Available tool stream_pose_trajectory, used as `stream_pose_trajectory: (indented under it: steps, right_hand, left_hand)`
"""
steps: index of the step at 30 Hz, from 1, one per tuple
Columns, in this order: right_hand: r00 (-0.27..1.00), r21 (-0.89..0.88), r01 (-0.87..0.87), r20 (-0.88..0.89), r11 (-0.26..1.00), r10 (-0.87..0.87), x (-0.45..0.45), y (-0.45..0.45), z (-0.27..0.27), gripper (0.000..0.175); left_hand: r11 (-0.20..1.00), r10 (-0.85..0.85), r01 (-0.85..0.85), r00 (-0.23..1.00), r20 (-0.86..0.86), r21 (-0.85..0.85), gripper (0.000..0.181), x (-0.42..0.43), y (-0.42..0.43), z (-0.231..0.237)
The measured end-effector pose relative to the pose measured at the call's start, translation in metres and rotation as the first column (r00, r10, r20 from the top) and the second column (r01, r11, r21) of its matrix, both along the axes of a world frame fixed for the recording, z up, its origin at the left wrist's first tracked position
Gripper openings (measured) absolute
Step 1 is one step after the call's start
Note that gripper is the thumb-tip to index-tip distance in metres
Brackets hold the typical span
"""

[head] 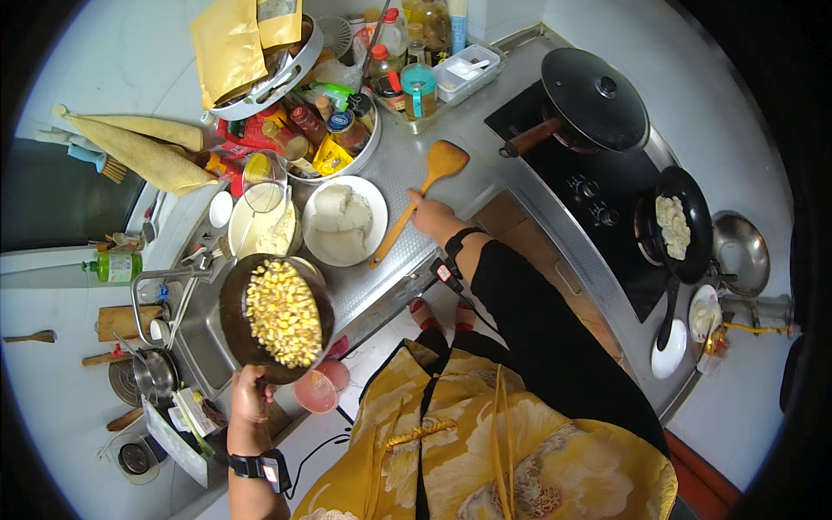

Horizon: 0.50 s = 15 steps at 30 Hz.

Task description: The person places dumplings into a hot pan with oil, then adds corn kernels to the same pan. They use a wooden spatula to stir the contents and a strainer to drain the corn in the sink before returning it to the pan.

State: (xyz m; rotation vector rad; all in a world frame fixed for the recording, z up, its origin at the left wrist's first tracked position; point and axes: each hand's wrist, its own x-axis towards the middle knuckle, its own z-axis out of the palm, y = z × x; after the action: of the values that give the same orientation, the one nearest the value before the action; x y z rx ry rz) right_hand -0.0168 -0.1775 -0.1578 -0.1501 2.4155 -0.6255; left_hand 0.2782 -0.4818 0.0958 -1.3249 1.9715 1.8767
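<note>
My left hand (pixel 252 398) grips the near side of a dark pan (pixel 235 305) full of yellow corn kernels (pixel 284 315), held by the sink's edge; its handle is hidden in my fist. My right hand (pixel 432 216) is closed around the handle of a wooden spatula (pixel 446 160) over the steel counter, the blade pointing away from me. Between them on the counter are a white plate with white dough-like pieces (pixel 343 218) and a pale bowl (pixel 244 224) with yellowish crumbly food and a wire skimmer (pixel 263 197) over it.
On the right, a black cooktop (pixel 559 175) holds a lidded pan (pixel 595 97) and a black frying pan (pixel 699 221) with pale food. Seasoning bottles and jars (pixel 344 130) crowd the back. A steel sink (pixel 208 338) with a faucet (pixel 138 302) lies left; pink containers (pixel 318 390) stand below the counter.
</note>
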Motion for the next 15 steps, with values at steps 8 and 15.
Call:
stream_pose_trajectory:
  steps: [8,15]
  right_hand:
    - [0.957,0.121,0.289,-0.054,0.949,-0.285,-0.025,-0.014,-0.037,0.042]
    - [0.884,-0.091,0.375,-0.263,0.923,-0.385,0.010,0.033,-0.022,0.039]
  left_hand:
    - [0.998,-0.056,0.056,0.997,0.050,0.013,0.023,-0.032,0.020,-0.004]
    - [0.996,0.077,-0.080,0.995,0.057,0.049,0.018,-0.007,-0.008,-0.002]
